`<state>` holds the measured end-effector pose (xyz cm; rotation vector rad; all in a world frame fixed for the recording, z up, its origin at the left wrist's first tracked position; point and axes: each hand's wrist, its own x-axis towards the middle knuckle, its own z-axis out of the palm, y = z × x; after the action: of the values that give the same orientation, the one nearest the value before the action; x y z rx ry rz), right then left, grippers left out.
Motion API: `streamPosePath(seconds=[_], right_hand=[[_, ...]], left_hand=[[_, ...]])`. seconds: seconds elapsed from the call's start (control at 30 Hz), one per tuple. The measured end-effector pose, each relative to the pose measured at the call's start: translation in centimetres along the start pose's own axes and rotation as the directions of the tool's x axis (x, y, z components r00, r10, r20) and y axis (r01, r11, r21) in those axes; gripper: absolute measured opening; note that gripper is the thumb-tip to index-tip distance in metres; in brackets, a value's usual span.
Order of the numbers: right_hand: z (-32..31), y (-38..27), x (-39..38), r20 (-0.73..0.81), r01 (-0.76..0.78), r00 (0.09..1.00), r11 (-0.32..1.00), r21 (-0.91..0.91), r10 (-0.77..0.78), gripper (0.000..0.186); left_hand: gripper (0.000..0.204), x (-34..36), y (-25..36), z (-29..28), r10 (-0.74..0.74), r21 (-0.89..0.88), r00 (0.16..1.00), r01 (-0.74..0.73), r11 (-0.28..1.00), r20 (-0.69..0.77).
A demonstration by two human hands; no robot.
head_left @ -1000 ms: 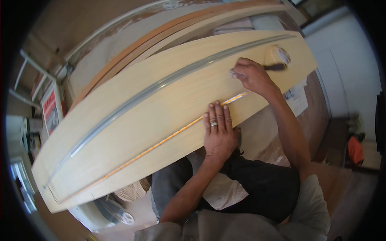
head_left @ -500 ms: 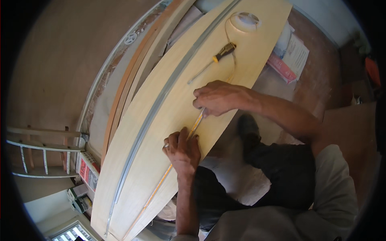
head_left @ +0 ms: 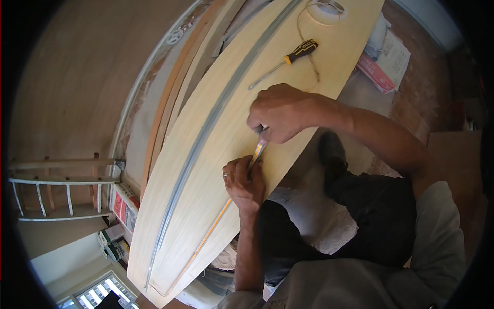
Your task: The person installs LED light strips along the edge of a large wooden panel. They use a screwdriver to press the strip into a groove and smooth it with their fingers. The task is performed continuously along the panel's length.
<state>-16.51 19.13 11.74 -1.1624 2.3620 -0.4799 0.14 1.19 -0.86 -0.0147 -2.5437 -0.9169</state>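
Note:
On the pale wooden board (head_left: 288, 110) lies a narrow orange strip (head_left: 215, 221) that looks like an LED strip; near my hands it shows a silvery edge. My left hand (head_left: 245, 184) is closed over it, fingertips pressed to the strip and board. A little farther up, my right hand (head_left: 283, 113) is curled into a fist, gripping the strip's silvery part between thumb and fingers. The palm hides what lies beneath. Beyond it, a black-and-yellow screwdriver (head_left: 293, 57) rests by a thin cord (head_left: 315, 69) and a clear reel (head_left: 325, 11).
Grey metal channels (head_left: 206, 126) run along the board's left part. Wooden planks (head_left: 170, 108) stand beyond its left edge. A ladder (head_left: 64, 180) is at far left, with boxes (head_left: 123, 208) near it. A red-and-white bag (head_left: 383, 64) sits to the right.
The whole scene has shifted slightly right and up in view. My right hand has curled tighter and turned over the strip. My left hand stays pressed on it.

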Motion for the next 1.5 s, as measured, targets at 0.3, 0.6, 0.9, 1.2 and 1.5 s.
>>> streamPosePath(seconds=[0.3,0.6,0.9,1.2,1.5], right_hand=[[3.5,-0.4,0.1,0.132,0.011,0.991,0.995,-0.102,0.003,0.027],[6.0,0.1,1.6,0.112,-0.254,0.964,0.96,0.117,0.241,0.031],[5.2,-0.6,2.7,0.18,-0.251,0.953,0.968,0.015,0.244,0.015],[5.5,-0.6,3.7,0.179,-0.246,0.953,0.969,-0.016,0.245,0.015],[4.2,-1.3,4.0,0.192,-0.246,0.951,0.969,-0.01,0.243,0.017]], left_hand=[[0.026,0.4,0.1,0.0,0.134,0.005,0.99,-0.134,0.991,-0.034],[0.025,0.5,-0.1,-0.3,0.158,0.011,0.987,-0.158,0.987,-0.005],[0.031,0.6,0.3,-1.8,0.003,-0.022,1.0,-0.003,1.0,0.025],[0.017,0.3,-0.5,-1.4,0.124,-0.006,0.988,-0.124,0.992,0.088],[0.018,0.3,-1.9,-1.5,0.165,-0.102,0.98,-0.154,0.983,0.111]])
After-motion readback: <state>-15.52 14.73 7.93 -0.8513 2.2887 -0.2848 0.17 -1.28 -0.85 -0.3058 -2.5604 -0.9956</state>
